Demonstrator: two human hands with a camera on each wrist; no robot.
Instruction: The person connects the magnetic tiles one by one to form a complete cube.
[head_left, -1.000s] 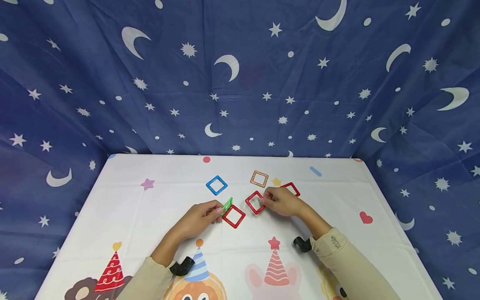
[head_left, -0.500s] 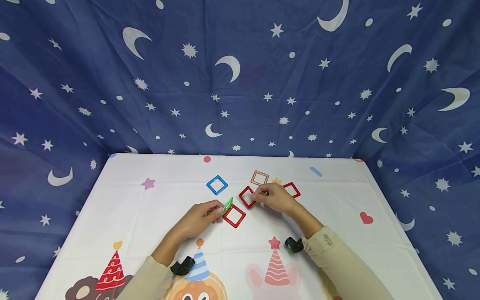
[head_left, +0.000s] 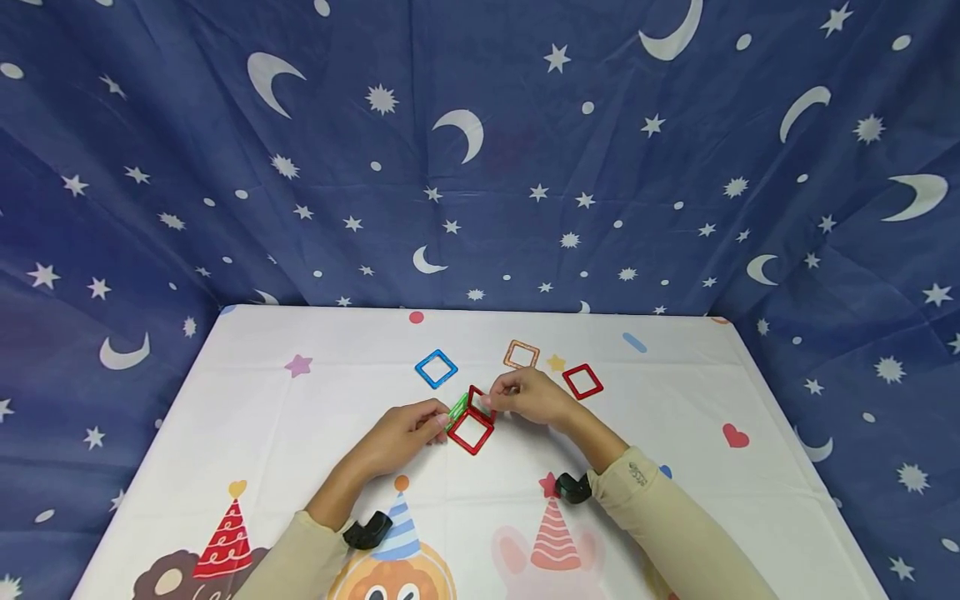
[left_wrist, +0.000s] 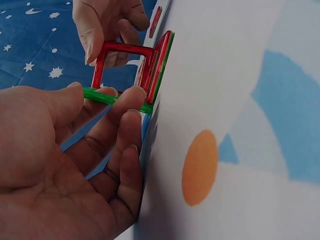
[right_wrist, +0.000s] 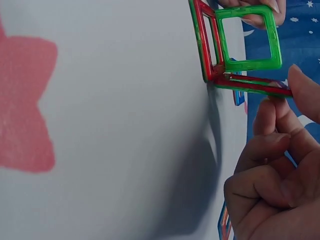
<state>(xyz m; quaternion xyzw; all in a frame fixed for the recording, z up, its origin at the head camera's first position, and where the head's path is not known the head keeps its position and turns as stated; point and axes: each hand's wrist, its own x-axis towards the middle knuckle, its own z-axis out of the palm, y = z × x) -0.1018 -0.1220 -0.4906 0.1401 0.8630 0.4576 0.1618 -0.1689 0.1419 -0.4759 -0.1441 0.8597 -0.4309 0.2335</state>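
Centrally in the head view, three hollow square tiles stand together like part of a box, two walls on a floor. Its floor is the flat red tile (head_left: pixel 484 442), lying on the white cloth (head_left: pixel 360 350), which shows through its middle. Along that tile's upper left edge rises the green tile (head_left: pixel 458 408), pinched between the thumb and fingers of the left hand (head_left: pixel 405 433), left of centre. Along its upper right edge stands the raised red tile (left_wrist: pixel 127 48), whose outer side the right hand (head_left: pixel 531 393) pinches between thumb and fingers. The two walls come close at the far corner; whether they touch there, I cannot tell.

Above the group, a little left of centre, lies the blue tile (head_left: pixel 425 378), flat and apart. Right of centre, above the right hand, lies the orange tile (head_left: pixel 525 344), and farther right the spare red tile (head_left: pixel 590 392) lies near a printed yellow star (head_left: pixel 556 362). Dark blue fabric (head_left: pixel 495 217) with white moons and stars fills the upper half of the frame.
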